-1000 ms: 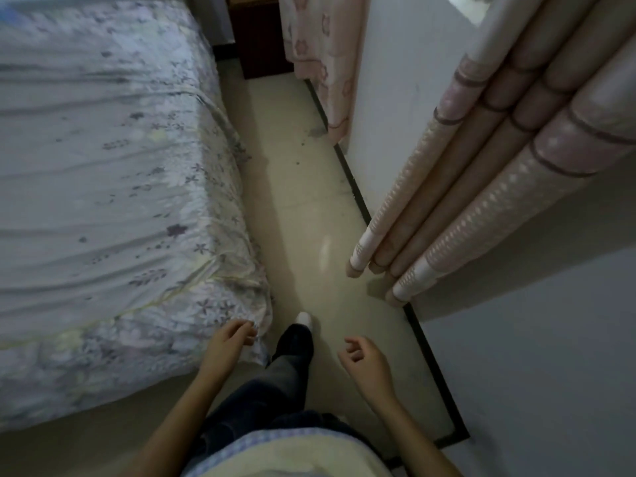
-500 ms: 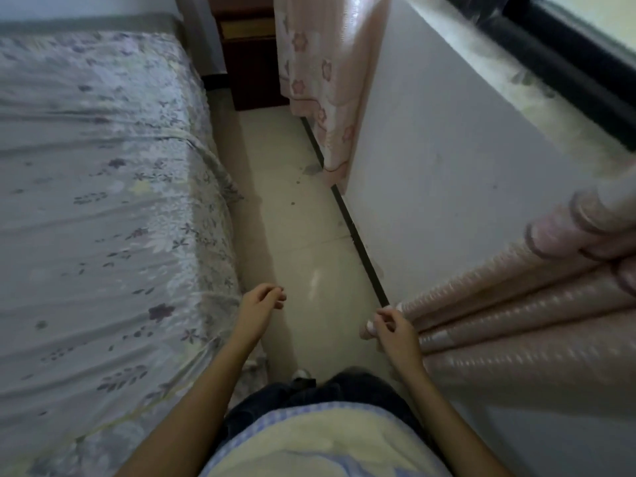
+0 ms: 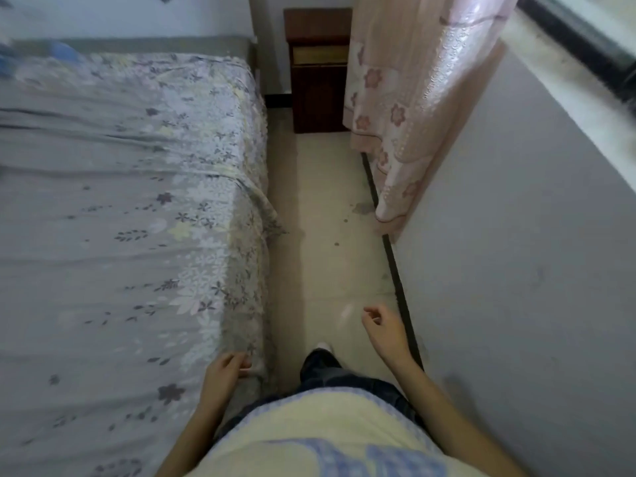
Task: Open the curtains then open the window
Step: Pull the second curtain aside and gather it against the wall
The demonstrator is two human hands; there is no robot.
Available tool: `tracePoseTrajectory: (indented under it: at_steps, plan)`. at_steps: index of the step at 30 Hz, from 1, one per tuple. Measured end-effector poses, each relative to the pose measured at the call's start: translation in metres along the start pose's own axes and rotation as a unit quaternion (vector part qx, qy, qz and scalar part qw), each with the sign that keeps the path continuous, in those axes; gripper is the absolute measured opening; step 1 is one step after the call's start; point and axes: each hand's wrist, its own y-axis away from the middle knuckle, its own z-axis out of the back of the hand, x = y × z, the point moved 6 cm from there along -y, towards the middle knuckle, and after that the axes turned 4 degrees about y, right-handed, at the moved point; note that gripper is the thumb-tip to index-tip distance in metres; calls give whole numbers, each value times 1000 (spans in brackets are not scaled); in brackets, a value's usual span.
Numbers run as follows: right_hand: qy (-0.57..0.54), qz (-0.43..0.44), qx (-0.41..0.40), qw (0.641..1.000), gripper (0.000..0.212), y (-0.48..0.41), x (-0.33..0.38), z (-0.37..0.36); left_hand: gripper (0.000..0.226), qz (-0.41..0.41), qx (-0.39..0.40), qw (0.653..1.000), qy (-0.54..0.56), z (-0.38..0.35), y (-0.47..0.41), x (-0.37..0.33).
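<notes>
Setting: narrow strip of pale floor (image 3: 330,235) between a bed (image 3: 120,201) on the left and a grey wall (image 3: 516,253) on the right, seen from a head camera looking down.
Curtain: pink flowered curtain (image 3: 413,108) hangs ahead on the right, gathered against the wall beside a dark wooden nightstand (image 3: 318,70); its hem falls close to the floor.
Window: only a dark frame (image 3: 578,39) and a pale sill (image 3: 585,108) show at the upper right corner, above the wall; whether the pane is open cannot be told.
Left hand (image 3: 225,370): low beside the bed, fingers loosely curled, touching or just beside the bedsheet edge, holding nothing.
Right hand (image 3: 382,327): out over the floor near the wall, fingers half curled, holding nothing, well apart from the curtain.
Body: one leg and shoe point forward along the gap.
Step in hand: most likely walking toward the pink curtain; no part of the curtain or window is gripped.
Next move: probably calls for closing the distance, raising a hand to the curtain's edge, and only afterwards reaching over the sill to the window frame.
</notes>
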Motion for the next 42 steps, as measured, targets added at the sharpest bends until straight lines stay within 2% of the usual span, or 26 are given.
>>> tracePoseTrajectory:
  at_steps: [4, 6, 10, 13, 17, 21, 24, 27, 28, 30, 33, 36, 37, 39, 42]
  plan:
    - [31, 55, 35, 997, 26, -78, 58, -1, 22, -73, -34, 996, 33, -15, -50, -102]
    - [50, 74, 57, 994, 26, -109, 77, -7, 21, -80, -44, 994, 55, -28, -70, -139]
    - [86, 76, 95, 989, 27, -149, 86, -11, 24, -59, -9, 997, 48, -58, -96, -162]
    - [93, 38, 82, 992, 28, -186, 83, 7, 24, 7, -34, 996, 86, -64, -131, -172]
    - [76, 10, 15, 997, 29, -255, 96, 40, 19, 21, -27, 994, 101, -85, -204, -214]
    - [76, 1, -42, 996, 27, -321, 125, 75, 17, -32, 38, 996, 79, -134, -276, -306]
    - [51, 3, -188, 981, 21, -349, 154, 129, 18, -71, 96, 990, 68, -184, -316, -387]
    - [27, 26, -363, 931, 11, -349, 184, 191, 25, -129, 162, 978, 37, -241, -323, -455]
    - [24, 39, -411, 910, 11, -347, 194, 212, 26, -160, 190, 968, 19, -263, -320, -481]
    - [2, 70, -485, 872, 26, -339, 215, 255, 20, -234, 245, 941, 4, -306, -299, -541]
    - [-31, 147, -582, 799, 32, -324, 250, 321, 17, -344, 290, 890, 73, -349, -248, -640]
    - [-15, 214, -644, 734, 29, -312, 292, 373, 8, -453, 343, 810, 143, -367, -176, -727]
    - [-17, 234, -652, 721, 29, -310, 303, 387, 16, -486, 348, 786, 160, -366, -151, -751]
    - [-10, 275, -649, 709, 35, -311, 327, 409, 39, -559, 351, 727, 190, -359, -102, -791]
    - [56, 331, -589, 735, 61, -331, 363, 421, 69, -690, 317, 616, 211, -341, -33, -833]
